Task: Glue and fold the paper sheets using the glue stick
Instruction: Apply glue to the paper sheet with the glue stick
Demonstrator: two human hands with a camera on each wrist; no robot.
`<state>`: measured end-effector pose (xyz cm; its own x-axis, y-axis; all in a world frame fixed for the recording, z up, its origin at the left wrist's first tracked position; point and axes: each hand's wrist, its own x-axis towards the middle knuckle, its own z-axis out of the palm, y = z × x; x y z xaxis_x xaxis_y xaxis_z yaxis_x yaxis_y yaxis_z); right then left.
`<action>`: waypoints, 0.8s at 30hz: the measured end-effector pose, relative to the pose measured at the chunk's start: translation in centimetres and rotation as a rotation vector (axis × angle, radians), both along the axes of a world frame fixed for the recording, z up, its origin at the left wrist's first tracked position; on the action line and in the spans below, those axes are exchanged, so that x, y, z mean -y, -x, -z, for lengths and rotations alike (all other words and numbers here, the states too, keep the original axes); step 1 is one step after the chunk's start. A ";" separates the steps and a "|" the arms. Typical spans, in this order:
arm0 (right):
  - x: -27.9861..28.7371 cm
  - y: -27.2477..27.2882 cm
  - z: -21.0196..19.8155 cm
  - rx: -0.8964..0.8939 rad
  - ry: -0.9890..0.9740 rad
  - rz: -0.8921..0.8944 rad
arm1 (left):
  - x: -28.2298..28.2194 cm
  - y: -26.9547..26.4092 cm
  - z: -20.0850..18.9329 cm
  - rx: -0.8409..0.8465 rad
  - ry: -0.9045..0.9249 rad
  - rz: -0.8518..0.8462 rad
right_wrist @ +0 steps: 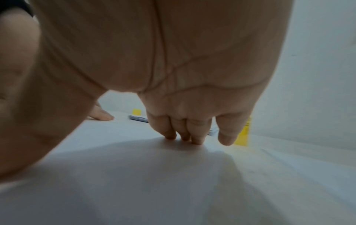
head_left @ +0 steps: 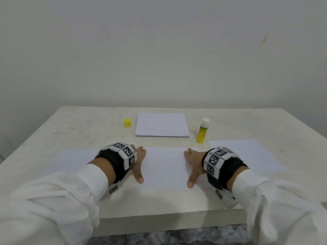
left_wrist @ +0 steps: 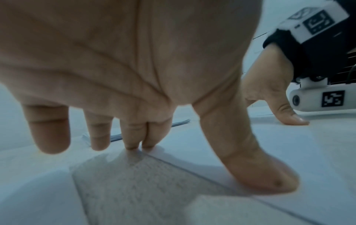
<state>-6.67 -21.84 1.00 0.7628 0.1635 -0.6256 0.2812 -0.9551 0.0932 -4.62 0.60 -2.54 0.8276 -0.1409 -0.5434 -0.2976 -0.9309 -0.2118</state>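
Note:
A long white paper sheet (head_left: pixel 164 168) lies across the front of the table. My left hand (head_left: pixel 139 160) rests flat on it, with straight fingers and the thumb spread. In the left wrist view the left hand's fingertips (left_wrist: pixel 133 144) touch a paper edge that runs under them. My right hand (head_left: pixel 193 165) lies flat on the same sheet further right, with its fingertips (right_wrist: pixel 185 135) pressing down. The glue stick (head_left: pixel 202 130), yellow with a white top and no cap, stands upright beyond the right hand. Its yellow cap (head_left: pixel 127 123) stands apart at the back left.
A stack of white sheets (head_left: pixel 161 125) lies at the back middle, between the cap and the glue stick. Another single sheet (head_left: pixel 247 152) lies to the right of my right hand. The pale table (head_left: pixel 79 131) ends at a wall behind.

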 end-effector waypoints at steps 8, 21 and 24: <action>1.6 -0.8 1.3 0.027 0.055 0.020 | 2.2 -0.1 0.1 -0.008 0.044 -0.079; 1.3 0.7 1.2 0.268 0.212 -0.144 | 10.9 -0.2 -0.4 0.027 0.071 0.067; 1.6 0.4 1.1 0.235 0.189 -0.089 | 7.5 -0.4 -0.1 -0.015 0.040 -0.012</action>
<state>-7.08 -23.40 -0.11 0.8779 0.1339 -0.4597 0.3130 -0.8871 0.3393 -4.19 -6.90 -2.41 0.8211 -0.1528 -0.5499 -0.2894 -0.9419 -0.1704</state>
